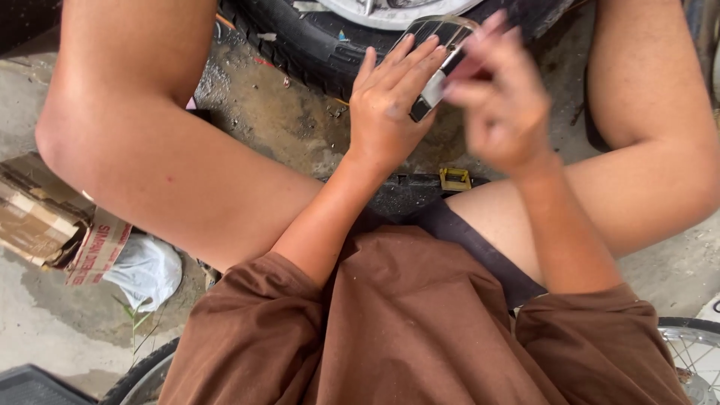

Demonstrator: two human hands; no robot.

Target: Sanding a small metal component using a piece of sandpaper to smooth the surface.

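head view, looking down past the person's knees and lap.

left hand (390, 105): fingers (409, 64) held together and laid flat along a small chrome-and-black part (439, 64), backing it from the near side; whether the thumb closes round it cannot be told. back of the hand faces the camera.

right hand (502, 97): blurred, raised just right of the part, fingertips (480, 37) at its upper edge; fingers loosely curled. whether they pinch the part or only brush it cannot be told.

chrome-and-black part: oblong, ribbed dark face with a bright metal rim, tilted, held up between the two hands in front of a black tyre (300, 41). its lower end shows beneath the left fingers.

black tyre: treaded, lying across the top of the frame, with a pale rim (390, 11) inside it.

small yellow block (455, 178): on a dark strip on the ground between the knees, below the hands, apart from them.

brown shirt (405, 322): fills the lower middle; dark shorts edge (480, 251) above it.

torn cardboard box (37, 214): far left on wet concrete, a white plastic bag (146, 270) just beside it.

spoked wheel (694, 352): lower right corner, partly cut off.
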